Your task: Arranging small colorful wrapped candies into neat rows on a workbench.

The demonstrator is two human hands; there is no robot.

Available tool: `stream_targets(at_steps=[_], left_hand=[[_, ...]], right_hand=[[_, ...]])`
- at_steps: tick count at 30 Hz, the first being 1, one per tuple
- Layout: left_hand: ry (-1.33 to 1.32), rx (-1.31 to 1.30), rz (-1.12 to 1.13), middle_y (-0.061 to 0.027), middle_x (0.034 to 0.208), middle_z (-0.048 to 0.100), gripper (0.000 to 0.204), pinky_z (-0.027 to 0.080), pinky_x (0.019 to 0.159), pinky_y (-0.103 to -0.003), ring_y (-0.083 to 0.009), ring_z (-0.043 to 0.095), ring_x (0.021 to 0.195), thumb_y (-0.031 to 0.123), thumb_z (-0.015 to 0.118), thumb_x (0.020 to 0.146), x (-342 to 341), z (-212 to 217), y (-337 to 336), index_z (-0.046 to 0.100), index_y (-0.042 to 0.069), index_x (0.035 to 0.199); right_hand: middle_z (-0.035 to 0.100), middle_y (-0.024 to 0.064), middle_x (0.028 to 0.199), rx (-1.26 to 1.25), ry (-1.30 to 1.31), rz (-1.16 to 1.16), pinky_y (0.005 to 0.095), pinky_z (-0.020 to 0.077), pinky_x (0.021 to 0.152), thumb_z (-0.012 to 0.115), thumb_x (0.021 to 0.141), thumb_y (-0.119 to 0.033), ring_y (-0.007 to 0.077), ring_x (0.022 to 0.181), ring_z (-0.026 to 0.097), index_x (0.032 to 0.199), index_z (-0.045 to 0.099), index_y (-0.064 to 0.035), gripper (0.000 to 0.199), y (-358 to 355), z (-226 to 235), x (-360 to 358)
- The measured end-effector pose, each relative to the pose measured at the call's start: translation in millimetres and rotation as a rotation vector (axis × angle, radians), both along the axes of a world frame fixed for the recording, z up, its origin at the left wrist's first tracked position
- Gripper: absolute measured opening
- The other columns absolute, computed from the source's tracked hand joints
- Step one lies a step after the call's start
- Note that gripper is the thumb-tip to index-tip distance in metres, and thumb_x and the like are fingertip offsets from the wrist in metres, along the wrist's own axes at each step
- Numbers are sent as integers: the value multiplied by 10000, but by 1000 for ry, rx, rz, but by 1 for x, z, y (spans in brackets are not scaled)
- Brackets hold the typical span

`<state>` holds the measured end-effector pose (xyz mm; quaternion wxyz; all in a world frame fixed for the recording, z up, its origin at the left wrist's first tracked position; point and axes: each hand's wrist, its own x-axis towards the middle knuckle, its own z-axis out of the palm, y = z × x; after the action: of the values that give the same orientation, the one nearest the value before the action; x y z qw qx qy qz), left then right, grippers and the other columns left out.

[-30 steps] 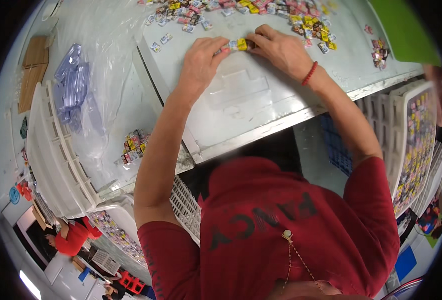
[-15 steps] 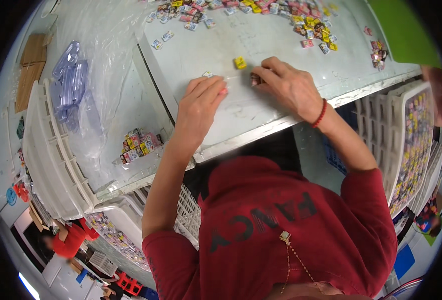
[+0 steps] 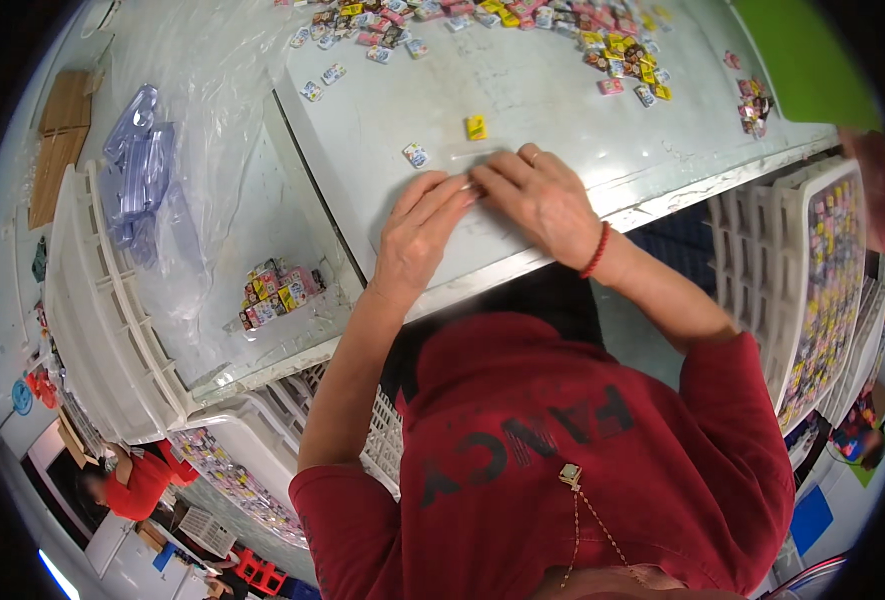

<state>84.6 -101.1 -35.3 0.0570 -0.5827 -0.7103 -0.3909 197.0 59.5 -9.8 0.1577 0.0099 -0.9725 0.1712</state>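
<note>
Small colourful pieces (image 3: 621, 68) lie on the pale worktop (image 3: 363, 130) in the head view. One yellow piece (image 3: 476, 127) and one white-and-blue piece (image 3: 416, 154) sit apart just beyond your two hands; two more white-and-blue pieces rest farther up to the left. One mixed heap (image 3: 543, 18), too crowded to count, spreads along the far part. One packed cluster (image 3: 283, 295) sits left of your left forearm (image 3: 361, 360).

Your left hand (image 3: 415, 235) and right hand (image 3: 543, 205) lean inward over the near part of the worktop, fingers bent, fingertips meeting. Something small may be pinched there, but your fingers cover it, so I cannot tell whether either hand grips anything. One red bracelet (image 3: 599, 252) rings your right wrist.
</note>
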Motion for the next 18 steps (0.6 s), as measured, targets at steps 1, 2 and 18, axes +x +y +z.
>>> stream_targets(at_steps=[1, 2, 18], left_hand=[[41, -10, 11, -113, 1056, 661, 232, 518, 823, -344, -274, 610, 1015, -33, 697, 713, 1, -2, -2, 680, -29, 945], [82, -20, 23, -112, 1079, 656, 254, 516, 832, -350, -275, 603, 1048, -29, 704, 707, 3, -3, -3, 679, -30, 960], [-209, -113, 342, -119, 1076, 641, 227, 481, 856, -371, -300, 603, 980, 69, 690, 806, -8, 21, -20, 647, 19, 1022]], right_hand=[[576, 69, 992, -9, 22, -19, 342, 476, 792, 634, 769, -126, 231, 885, 544, 1058, 600, -35, 306, -3, -1, 3], [579, 87, 1054, -18, 43, -38, 361, 455, 854, 653, 759, -145, 246, 940, 533, 1097, 591, -18, 366, -7, -2, 6], [556, 140, 1189, -94, 157, -163, 426, 437, 908, 718, 747, -155, 347, 1082, 516, 1151, 589, -57, 435, 8, 0, -2]])
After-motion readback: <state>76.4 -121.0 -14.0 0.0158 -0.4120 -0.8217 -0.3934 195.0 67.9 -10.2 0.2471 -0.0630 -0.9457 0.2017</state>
